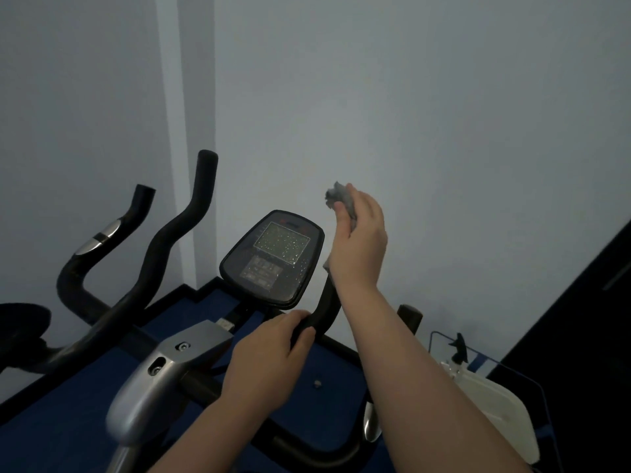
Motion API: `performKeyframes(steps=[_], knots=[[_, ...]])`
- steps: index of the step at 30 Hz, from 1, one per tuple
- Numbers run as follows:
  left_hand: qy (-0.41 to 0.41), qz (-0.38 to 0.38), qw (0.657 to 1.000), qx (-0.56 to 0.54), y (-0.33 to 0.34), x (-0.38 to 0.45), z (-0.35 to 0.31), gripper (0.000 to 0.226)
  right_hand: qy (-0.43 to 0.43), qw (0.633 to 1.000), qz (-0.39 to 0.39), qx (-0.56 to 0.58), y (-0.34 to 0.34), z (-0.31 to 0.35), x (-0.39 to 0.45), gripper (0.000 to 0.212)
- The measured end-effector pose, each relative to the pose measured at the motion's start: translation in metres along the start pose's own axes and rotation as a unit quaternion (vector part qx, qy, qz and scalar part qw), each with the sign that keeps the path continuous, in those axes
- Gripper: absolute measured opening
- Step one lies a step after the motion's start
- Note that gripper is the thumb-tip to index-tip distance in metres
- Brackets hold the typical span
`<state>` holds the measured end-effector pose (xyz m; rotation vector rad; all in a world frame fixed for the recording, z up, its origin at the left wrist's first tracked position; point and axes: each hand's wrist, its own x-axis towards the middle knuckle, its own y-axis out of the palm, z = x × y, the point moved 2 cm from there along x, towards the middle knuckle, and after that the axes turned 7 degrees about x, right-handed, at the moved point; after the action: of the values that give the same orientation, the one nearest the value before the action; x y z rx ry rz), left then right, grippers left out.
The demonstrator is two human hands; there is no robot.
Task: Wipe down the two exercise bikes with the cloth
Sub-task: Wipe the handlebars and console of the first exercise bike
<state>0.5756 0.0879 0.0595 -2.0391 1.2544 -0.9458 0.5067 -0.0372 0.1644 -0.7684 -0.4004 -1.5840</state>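
An exercise bike stands right in front of me, with a dark console (273, 257) whose screen is speckled with droplets and a grey stem cover (160, 380). My right hand (358, 240) grips a grey cloth (336, 196) wrapped round the top of the bike's right black handlebar (324, 308). My left hand (273, 349) holds the same handlebar lower down, near its bend. The handlebars of a second bike (177, 233) rise at the left.
A pale wall with a corner column stands close behind the bikes. The floor is blue matting with black edging (191, 295). A white container with a spray nozzle (491, 404) sits at the lower right inside a blue wire frame. A dark panel fills the right edge.
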Motion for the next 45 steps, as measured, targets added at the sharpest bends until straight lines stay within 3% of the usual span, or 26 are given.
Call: performKeyframes(steps=[3,5,8,12,14,18,23,26,29,31,33,35,37,39,41,45], knots=[[-0.006,0.003,1.000,-0.002,-0.001,0.000,-0.001,0.033,0.000,0.997,-0.072,0.023,-0.002,-0.005,-0.014,0.036],[-0.005,0.005,1.000,-0.003,-0.002,-0.001,-0.002,0.032,0.065,0.992,-0.103,0.042,-0.004,-0.013,-0.037,0.039],[-0.006,0.006,1.000,-0.002,-0.003,0.000,-0.001,0.032,0.153,0.986,-0.065,0.030,-0.012,-0.027,-0.068,0.040],[-0.006,0.009,1.000,-0.006,-0.001,0.000,-0.001,0.035,0.133,0.984,-0.101,0.070,-0.031,-0.018,-0.023,0.036],[-0.008,0.006,1.000,-0.009,-0.002,0.000,0.000,0.036,0.093,0.990,-0.069,0.076,-0.023,-0.002,-0.005,0.037],[-0.011,0.005,1.000,-0.012,-0.002,0.001,0.000,0.034,0.027,0.998,-0.029,-0.057,-0.008,-0.002,-0.024,0.047],[-0.021,0.005,1.000,-0.021,-0.005,0.002,-0.003,0.026,0.047,0.990,0.003,-0.136,-0.017,-0.008,-0.051,0.056],[-0.033,-0.003,0.999,-0.039,-0.009,0.001,-0.003,0.022,0.038,0.965,0.152,-0.213,-0.032,-0.006,-0.079,0.046],[-0.039,-0.003,0.998,-0.044,-0.015,-0.001,-0.006,0.021,0.088,0.928,0.296,-0.208,-0.061,-0.001,-0.067,0.029],[-0.048,0.011,0.999,-0.018,-0.018,-0.006,-0.005,0.025,0.089,0.944,0.269,-0.172,-0.081,0.007,-0.045,0.025],[-0.078,0.008,0.997,0.009,-0.023,-0.014,-0.003,0.030,-0.005,0.969,0.189,-0.160,-0.087,0.012,-0.030,0.023],[-0.118,-0.008,0.993,0.009,-0.027,-0.029,0.000,0.034,-0.105,0.955,0.180,-0.211,-0.073,0.014,-0.034,0.028],[-0.145,-0.020,0.989,0.000,-0.031,-0.049,0.001,0.037,-0.150,0.918,0.238,-0.280,-0.053,0.002,-0.050,0.032],[-0.157,-0.028,0.987,0.005,-0.034,-0.069,0.002,0.041,-0.134,0.906,0.274,-0.294,-0.042,-0.013,-0.065,0.033],[-0.167,-0.039,0.985,0.025,-0.035,-0.089,0.005,0.044,-0.089,0.932,0.246,-0.252,-0.038,-0.020,-0.074,0.031],[-0.206,-0.092,0.972,0.068,-0.026,-0.120,0.008,0.045,-0.121,0.926,0.279,-0.226,-0.020,-0.001,-0.124,0.030]])
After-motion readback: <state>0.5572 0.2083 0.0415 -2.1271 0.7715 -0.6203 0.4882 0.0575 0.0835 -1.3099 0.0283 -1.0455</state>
